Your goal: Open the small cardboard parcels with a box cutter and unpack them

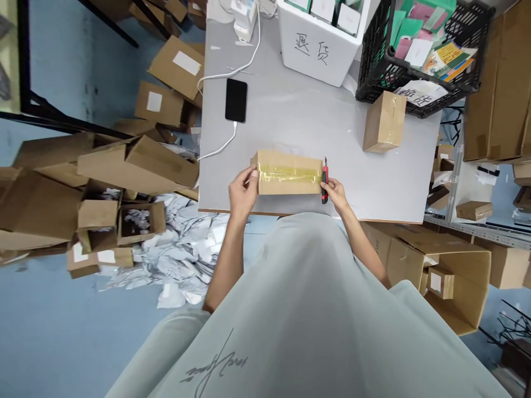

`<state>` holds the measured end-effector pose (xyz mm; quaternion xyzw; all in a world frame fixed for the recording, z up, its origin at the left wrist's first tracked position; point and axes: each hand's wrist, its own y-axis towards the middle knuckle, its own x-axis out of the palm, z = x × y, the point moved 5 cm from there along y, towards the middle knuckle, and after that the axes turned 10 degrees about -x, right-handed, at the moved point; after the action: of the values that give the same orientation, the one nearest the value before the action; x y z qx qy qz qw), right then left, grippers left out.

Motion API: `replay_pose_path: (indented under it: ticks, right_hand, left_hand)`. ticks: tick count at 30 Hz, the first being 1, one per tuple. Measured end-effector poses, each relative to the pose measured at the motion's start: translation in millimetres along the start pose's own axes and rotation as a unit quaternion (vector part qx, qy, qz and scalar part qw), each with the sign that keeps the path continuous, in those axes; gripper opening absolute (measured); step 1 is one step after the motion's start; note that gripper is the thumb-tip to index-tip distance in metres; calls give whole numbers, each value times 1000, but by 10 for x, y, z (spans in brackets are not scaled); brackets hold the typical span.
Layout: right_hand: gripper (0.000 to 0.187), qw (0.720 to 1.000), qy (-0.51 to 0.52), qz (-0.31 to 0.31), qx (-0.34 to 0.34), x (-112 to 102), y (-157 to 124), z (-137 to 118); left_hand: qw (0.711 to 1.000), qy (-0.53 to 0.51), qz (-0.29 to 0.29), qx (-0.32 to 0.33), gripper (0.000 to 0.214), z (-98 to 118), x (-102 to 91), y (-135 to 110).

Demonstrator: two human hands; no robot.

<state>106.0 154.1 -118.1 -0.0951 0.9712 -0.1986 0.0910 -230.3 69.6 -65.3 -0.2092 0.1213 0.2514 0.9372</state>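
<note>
A long cardboard box (pixel 292 183) with shiny yellowish tape along its top lies near the front edge of the table. At its left end, my left hand (pixel 243 193) grips the box, thumb on the near side. Held upright in the picture against the right end is a red and black utility knife (pixel 324 188), its dark blade pointing away from me. My right hand (pixel 336 193) has its fingers closed on this knife. Whether those fingers also press on the box, I cannot tell.
On the grey table (pixel 298 124) are a phone (pixel 236 100) with a white cable, a smaller taped box (pixel 385 122), a white bin (pixel 321 52) and a black crate (pixel 421 91). Cardboard boxes (pixel 136 166) and crumpled bags (pixel 186 243) lie at left; a large open carton (pixel 448 262) stands right.
</note>
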Motion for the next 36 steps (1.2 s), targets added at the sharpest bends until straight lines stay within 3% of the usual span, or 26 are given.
replay_pose_path:
  ticks: [5,9,13,15,17,19,23,27,31,33,36]
  right_hand:
    - [58,996,-13,83,-29,-423,-177,-195]
    - [57,991,-59,118,-27,-771,-337,-280]
    - [45,981,-162,104,-30,-871,-460,-376]
    - [44,958,-261,107,-46,-864,-530,-489]
    - [47,922,-368,103,-63,-800,-604,-637]
    - [50,890,-445,60,-79,-648,-662,-783]
    - [55,840,-508,-129,-139,-139,-726,-1019]
    - [58,745,-596,-254,-161,257,-731,-1173]
    - [61,648,-694,-293,-114,403,-699,-1243]
    - [61,625,-712,-301,-109,444,-689,-1273]
    - [60,612,-716,-313,-118,502,-676,-1298]
  left_hand:
    - [993,-79,-82,-30,66,-55,419,-59]
    - [982,-97,-150,-55,66,-228,807,-99]
    - [980,-74,-172,-73,63,-451,1027,-116]
    - [981,-62,-173,-64,62,-521,1048,-103]
    - [983,-58,-167,-53,68,-559,1024,-70]
    - [984,-60,-162,-39,79,-569,988,-22]
    - [977,-59,-206,4,87,-533,993,56]
    - [965,-81,-247,20,66,-519,1041,80]
    - [955,-99,-281,0,52,-551,1063,72]
    - [949,-110,-296,-5,53,-560,1065,64]
    - [948,-115,-297,0,54,-564,1066,59]
